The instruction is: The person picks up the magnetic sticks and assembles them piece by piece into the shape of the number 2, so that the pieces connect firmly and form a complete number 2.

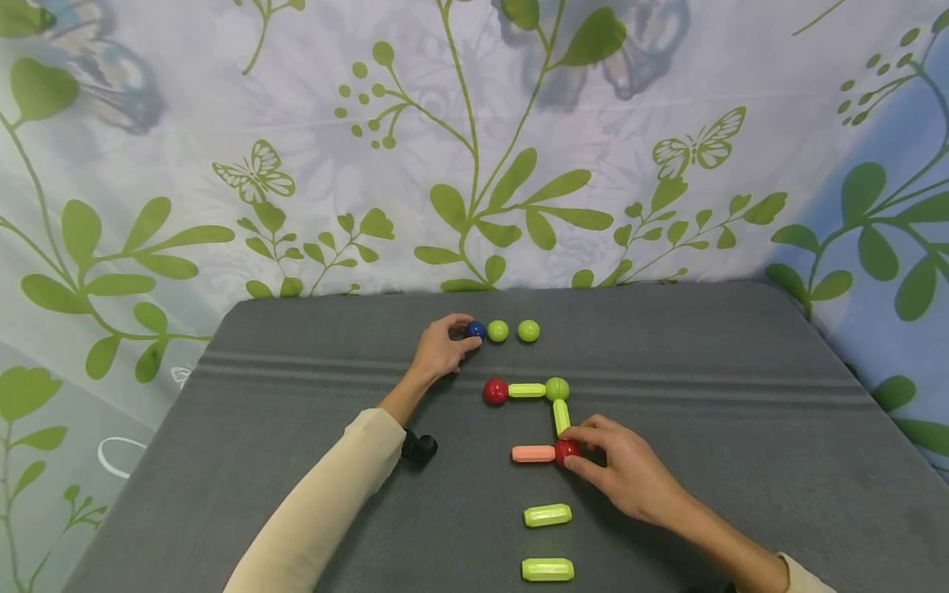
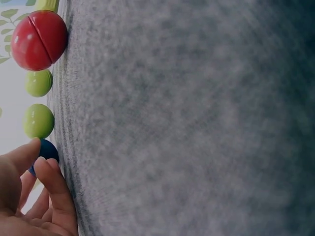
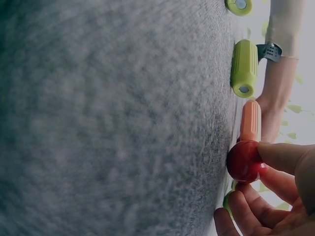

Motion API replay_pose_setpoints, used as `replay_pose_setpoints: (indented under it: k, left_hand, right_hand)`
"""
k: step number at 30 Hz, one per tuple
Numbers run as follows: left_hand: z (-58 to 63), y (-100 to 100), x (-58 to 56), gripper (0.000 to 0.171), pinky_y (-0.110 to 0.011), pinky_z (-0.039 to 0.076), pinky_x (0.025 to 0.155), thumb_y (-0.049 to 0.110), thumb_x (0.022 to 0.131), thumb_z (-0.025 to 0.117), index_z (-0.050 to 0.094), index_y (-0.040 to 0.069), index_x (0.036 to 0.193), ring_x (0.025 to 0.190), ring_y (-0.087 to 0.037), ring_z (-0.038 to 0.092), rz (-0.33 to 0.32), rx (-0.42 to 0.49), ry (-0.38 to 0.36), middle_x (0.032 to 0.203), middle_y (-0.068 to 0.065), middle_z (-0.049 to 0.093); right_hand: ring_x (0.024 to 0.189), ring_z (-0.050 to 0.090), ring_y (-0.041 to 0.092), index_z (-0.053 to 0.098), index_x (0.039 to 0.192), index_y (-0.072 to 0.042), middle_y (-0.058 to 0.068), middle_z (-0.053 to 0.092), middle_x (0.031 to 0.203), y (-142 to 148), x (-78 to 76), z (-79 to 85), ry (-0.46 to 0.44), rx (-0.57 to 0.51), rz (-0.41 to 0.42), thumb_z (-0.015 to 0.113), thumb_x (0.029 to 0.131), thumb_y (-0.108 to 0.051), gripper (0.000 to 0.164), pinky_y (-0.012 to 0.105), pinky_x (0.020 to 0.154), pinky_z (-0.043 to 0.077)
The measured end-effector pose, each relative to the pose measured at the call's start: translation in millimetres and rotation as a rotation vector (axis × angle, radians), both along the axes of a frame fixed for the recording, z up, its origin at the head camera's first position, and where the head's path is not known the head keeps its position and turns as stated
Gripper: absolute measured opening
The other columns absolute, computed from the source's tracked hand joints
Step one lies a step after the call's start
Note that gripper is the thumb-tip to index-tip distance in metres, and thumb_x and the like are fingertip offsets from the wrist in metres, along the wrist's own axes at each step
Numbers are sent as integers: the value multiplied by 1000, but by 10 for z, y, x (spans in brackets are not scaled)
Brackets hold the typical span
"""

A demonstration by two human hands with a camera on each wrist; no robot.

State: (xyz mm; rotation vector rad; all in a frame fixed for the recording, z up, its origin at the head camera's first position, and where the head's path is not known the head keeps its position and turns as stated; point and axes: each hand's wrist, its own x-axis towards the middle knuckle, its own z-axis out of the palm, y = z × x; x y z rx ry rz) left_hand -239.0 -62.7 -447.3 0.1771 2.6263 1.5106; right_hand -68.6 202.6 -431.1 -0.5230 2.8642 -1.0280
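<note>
Now pinching far blue ball (image 1: 475,330) in left hand (image 1: 441,347), gripping near red ball (image 3: 242,162) in right hand (image 1: 626,469), at risk of knocking orange rod (image 1: 532,454) askew with any sideways tug!

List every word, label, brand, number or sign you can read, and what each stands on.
None can be read.
The blue ball, red balls, green balls, green rods and orange rod show no lettering.
The backdrop shows printed plants and butterflies, no words.
Any mark on the black wrist device is too small to read.
</note>
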Motion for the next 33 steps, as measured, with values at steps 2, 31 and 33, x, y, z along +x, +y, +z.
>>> replay_pose_setpoints:
  k: [2, 31, 33]
  left_hand:
    - [3, -1, 5, 40, -28, 49, 47, 17, 93, 72, 61, 10, 131, 68, -18, 61, -1, -2, -1, 124, -13, 61]
    - [53, -104, 169, 36, -26, 50, 46, 16, 92, 73, 61, 3, 124, 61, -16, 58, 73, 290, -11, 110, -14, 63]
    - [70, -118, 238, 35, -26, 49, 46, 18, 93, 72, 61, 4, 122, 60, -16, 56, 67, 306, -23, 107, -13, 63]
  right_hand:
    - [84, 52, 10, 72, 115, -16, -15, 57, 96, -1, -1, -2, 2, -1, 1, 78, 87, -21, 29, 27, 69, 43]
    - [84, 52, 10, 72, 115, -16, -15, 56, 96, -3, 1, 1, 16, -7, 1, 78, 87, -20, 29, 28, 69, 43]
    - [85, 52, 10, 72, 115, -16, -15, 57, 96, -2, 0, 1, 14, -3, 0, 78, 87, -20, 29, 28, 70, 44]
